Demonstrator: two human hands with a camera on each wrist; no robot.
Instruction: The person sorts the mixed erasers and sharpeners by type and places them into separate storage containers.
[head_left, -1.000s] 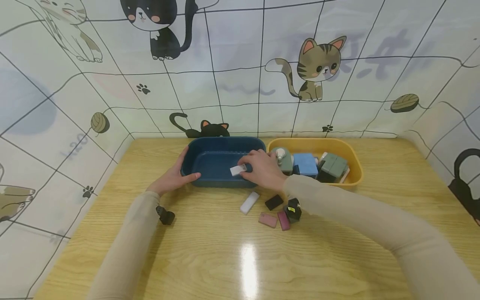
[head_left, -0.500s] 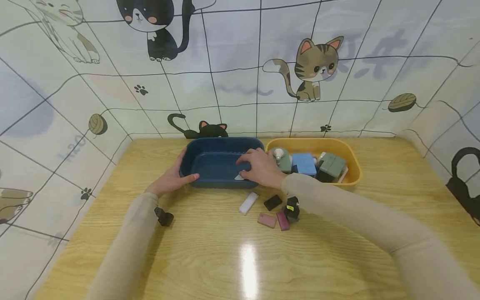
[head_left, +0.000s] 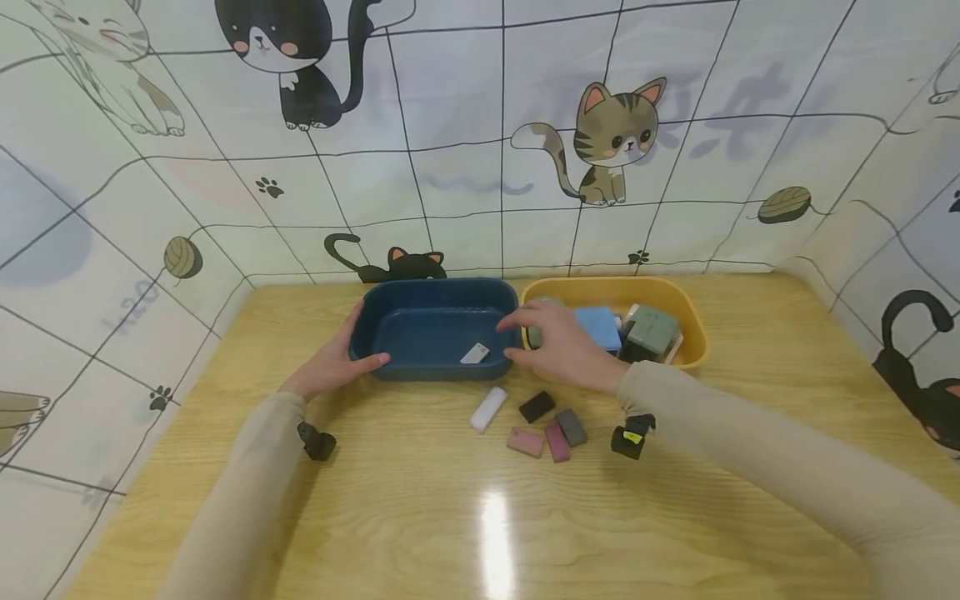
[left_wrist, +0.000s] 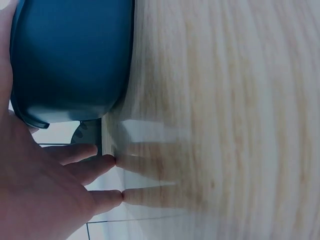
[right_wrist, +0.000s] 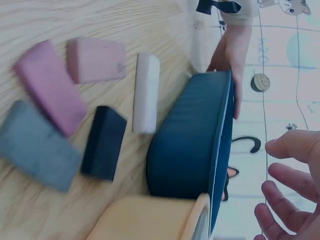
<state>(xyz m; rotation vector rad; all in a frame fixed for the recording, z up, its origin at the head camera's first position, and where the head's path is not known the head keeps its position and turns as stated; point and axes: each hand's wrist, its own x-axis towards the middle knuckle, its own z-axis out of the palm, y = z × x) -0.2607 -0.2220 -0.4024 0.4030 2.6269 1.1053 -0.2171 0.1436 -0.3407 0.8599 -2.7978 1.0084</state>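
Observation:
My left hand (head_left: 333,367) rests against the left end of the dark blue bin (head_left: 420,372), thumb along the near rim; its fingers look straight in the left wrist view. Inside that bin a small white block (head_left: 475,354) lies near the right front corner. My right hand (head_left: 558,346) hovers over the neighbouring rims of the two bins, fingers apart and holding nothing. On the table in front lie a longer white block (head_left: 488,409), a black block (head_left: 537,407), a grey block (head_left: 572,427), a pink block (head_left: 526,442) and a magenta block (head_left: 557,441).
A yellow bin (head_left: 693,333) stands right of the blue one. It holds a blue box-like item (head_left: 597,327), a grey-green box-like item (head_left: 651,332) and other things partly hidden by my right hand. A cat-print sheet (head_left: 465,183) rises behind the wooden table (head_left: 390,517).
My right hand has let go of the small white block inside the blue bin and drawn back to the right. The left hand stays at the bin's left end.

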